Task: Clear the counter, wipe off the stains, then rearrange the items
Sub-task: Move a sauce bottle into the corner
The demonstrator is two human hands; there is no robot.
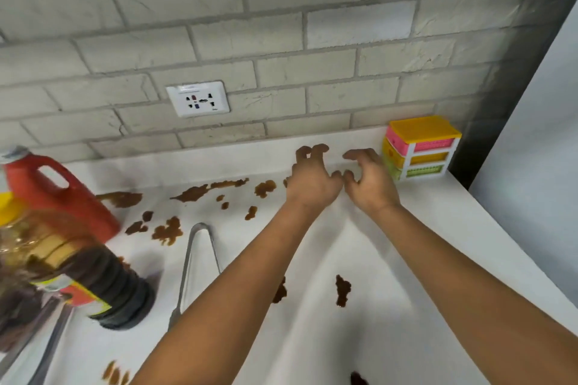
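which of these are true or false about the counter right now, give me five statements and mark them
1. Brown stains are spread over the white counter. True.
2. The left hand holds the metal tongs. False: the tongs lie untouched on the counter, and the hand holds nothing.
3. A small drawer organiser with a yellow top stands in the far right corner. True.
4. The red jug lies on its side beside the organiser. False: it stands at the far left.
5. The right hand holds a cloth. False: its fingers are loosely curled and hold nothing.

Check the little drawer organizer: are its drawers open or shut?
Shut. All three drawers of the drawer organizer sit flush with its white frame; none is pulled out.
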